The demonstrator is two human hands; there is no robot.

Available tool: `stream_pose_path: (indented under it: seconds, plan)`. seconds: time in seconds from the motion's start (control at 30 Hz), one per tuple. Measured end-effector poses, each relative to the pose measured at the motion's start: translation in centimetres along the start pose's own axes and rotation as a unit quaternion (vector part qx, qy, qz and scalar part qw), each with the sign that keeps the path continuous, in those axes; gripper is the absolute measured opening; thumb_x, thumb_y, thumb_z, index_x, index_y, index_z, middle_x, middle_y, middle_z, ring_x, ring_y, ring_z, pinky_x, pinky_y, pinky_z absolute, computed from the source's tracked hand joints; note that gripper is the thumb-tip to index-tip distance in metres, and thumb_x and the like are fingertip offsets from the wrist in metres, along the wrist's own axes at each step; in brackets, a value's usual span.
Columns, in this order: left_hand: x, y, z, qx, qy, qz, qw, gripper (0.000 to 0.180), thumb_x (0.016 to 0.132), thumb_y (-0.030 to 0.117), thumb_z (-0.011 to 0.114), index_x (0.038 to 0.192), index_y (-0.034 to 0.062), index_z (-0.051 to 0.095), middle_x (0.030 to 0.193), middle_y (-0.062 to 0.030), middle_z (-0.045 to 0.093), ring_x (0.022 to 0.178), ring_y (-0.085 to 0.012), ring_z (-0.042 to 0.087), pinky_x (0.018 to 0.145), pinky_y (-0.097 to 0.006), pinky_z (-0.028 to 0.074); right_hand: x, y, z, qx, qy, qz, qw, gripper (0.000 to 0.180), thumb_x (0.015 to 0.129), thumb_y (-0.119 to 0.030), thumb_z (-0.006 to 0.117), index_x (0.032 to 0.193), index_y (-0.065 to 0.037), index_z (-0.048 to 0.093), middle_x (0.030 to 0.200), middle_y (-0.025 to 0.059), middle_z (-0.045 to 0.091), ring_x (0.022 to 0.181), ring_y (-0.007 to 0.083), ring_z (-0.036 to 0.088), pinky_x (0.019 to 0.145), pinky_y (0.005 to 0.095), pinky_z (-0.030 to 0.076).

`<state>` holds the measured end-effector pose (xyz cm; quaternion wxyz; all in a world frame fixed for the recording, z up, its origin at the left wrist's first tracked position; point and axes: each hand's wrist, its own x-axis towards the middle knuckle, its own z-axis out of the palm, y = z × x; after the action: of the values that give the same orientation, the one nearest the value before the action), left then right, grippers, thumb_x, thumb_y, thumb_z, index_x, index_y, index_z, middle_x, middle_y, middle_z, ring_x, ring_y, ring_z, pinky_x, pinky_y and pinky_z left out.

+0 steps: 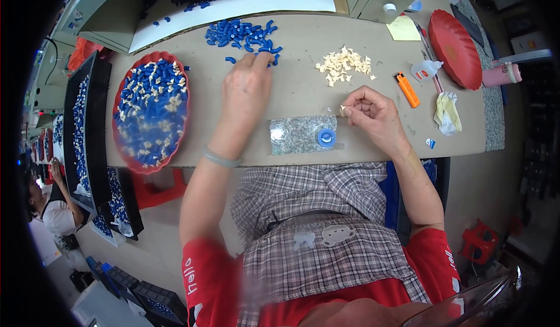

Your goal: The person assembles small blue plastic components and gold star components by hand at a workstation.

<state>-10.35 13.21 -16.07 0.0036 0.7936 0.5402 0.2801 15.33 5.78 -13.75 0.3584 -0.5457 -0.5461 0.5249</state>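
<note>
Right hand (373, 114) pinches a small cream plastic piece (343, 110) — left hand (248, 88) fingers loose blue pieces (242, 34).

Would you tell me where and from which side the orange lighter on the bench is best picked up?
Probably across the middle of the orange lighter, pinching its two long sides from above. It lies flat and slightly slanted on the bench, with clear space on both sides, so fingers can straddle its narrow body.

My left hand (247, 91) is covering its own fingertips among the small blue plastic pieces (242, 34), so I'm not seeing its grip. The tiny cream part (343, 110) in my right hand (373, 116) is staying too small to identify.
</note>
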Motion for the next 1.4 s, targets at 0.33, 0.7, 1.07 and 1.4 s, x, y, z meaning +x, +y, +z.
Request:
stream_pose_path:
  seconds: [0.33,0.7,1.07,1.4]
  plan:
    - [-4.4,-0.2,-4.7,-0.762,-0.125,-0.346,0.533,0.016,0.101,0.013,0.056,0.106,0.0009,0.066,0.088,-0.0034,0.064,0.069,-0.0057,0.055,0.062,-0.017,0.043,-2.1,-1.0,-0.4,0.079,-0.124,0.065,0.987,0.01,0.093,-0.003,0.065,0.102,-0.001,0.068,0.083,-0.0019,0.063,0.069,0.001,0.054,0.062,0.0179,0.045]
    - [-7.5,0.5,-6.1,-0.827,-0.141,-0.296,0.457,0.009,0.097,0.012,0.062,0.098,0.0043,0.058,0.085,-0.0095,0.064,0.065,-0.0088,0.053,0.052,-0.018,0.037,-2.1,-2.0,0.6,-0.023,-0.137,0.1,0.985,0.008,0.091,-0.001,0.065,0.098,-0.002,0.06,0.081,-0.0018,0.062,0.071,0.0012,0.056,0.062,0.0182,0.045]
    - [-7.7,2.0,-6.7,-0.79,-0.196,-0.277,0.511,0.019,0.095,0.005,0.061,0.112,-0.0049,0.065,0.088,-0.0123,0.068,0.069,-0.0148,0.066,0.058,-0.023,0.054,-1.9,-3.1,1.2,-0.104,-0.111,0.066,0.986,0.009,0.087,0.001,0.066,0.093,0.0,0.06,0.075,-0.0016,0.061,0.068,0.0027,0.056,0.061,0.0202,0.048]
    - [-8.2,5.3,-5.1,-0.783,-0.165,-0.301,0.518,0.02,0.096,0.005,0.062,0.113,-0.0049,0.066,0.096,-0.0139,0.07,0.079,-0.0178,0.07,0.07,-0.025,0.058,-3.0,-2.6,2.2,0.209,-0.094,0.081,0.97,0.014,0.091,-0.003,0.069,0.1,-0.003,0.058,0.085,0.0036,0.066,0.07,0.0063,0.062,0.062,0.0203,0.052]
